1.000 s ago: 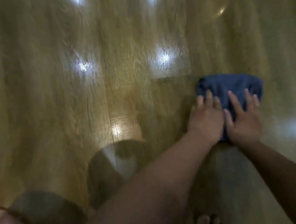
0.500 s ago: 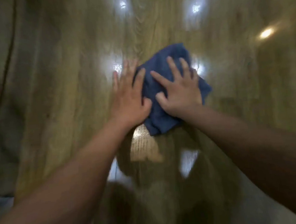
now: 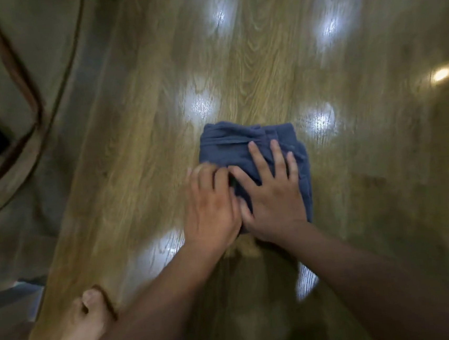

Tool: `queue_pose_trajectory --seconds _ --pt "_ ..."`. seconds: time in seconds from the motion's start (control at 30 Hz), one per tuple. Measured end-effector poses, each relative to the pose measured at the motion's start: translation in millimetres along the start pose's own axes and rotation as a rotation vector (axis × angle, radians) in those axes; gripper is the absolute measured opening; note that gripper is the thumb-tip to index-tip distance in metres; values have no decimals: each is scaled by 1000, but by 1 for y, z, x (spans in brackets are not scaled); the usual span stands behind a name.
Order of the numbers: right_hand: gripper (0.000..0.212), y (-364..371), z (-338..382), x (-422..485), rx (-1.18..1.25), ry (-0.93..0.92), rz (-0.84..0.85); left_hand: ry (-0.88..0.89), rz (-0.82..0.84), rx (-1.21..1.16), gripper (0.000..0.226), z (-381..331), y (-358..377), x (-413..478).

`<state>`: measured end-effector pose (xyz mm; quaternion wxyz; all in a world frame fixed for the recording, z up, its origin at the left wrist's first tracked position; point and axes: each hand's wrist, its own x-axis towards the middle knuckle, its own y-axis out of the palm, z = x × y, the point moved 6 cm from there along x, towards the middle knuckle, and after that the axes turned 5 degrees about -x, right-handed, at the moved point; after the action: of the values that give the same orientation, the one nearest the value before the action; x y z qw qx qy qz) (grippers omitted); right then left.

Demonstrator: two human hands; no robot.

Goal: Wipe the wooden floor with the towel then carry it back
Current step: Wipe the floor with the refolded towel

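Note:
A folded dark blue towel (image 3: 232, 144) lies flat on the glossy wooden floor (image 3: 262, 62) at the middle of the view. My right hand (image 3: 272, 192) presses down on its near right part with fingers spread and straight. My left hand (image 3: 210, 204) rests at the towel's near left edge, its fingertips on the cloth and blurred by motion. Both forearms reach in from the bottom of the frame.
A pale wall or furniture panel with brown trim (image 3: 17, 80) runs along the left side. My bare foot (image 3: 82, 328) stands on the floor at the lower left. Bright light reflections dot the boards around the towel.
The towel and both hands slid from the right side toward the middle, then back nearer to me. My hands drew closer together and a foot came into view.

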<state>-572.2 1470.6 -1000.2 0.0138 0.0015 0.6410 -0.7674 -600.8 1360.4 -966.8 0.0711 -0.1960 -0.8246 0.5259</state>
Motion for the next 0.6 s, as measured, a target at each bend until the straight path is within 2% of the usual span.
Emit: queue_pose_trajectory --seconds 0.07,0.13,0.23,0.33,0.47,0.53,0.6 --pt "61 1 -3 13 -45 -30 3 84 62 -24 60 -4 10 30" --pt "64 0 -9 25 -61 -32 2 117 122 -42 70 -3 15 54" --pt "63 -8 -23 57 -70 -45 20 135 99 -45 70 3 14 82" --pt "62 -15 -51 130 -89 -66 31 66 51 17 68 6 9 156" --pt "68 -18 -99 224 -232 -74 157 -1 53 111 61 10 5 252" --pt "68 -16 -107 228 -269 -67 171 35 28 144 57 10 5 258" --pt "66 -17 -101 206 -205 7 119 76 29 170 60 9 7 244"
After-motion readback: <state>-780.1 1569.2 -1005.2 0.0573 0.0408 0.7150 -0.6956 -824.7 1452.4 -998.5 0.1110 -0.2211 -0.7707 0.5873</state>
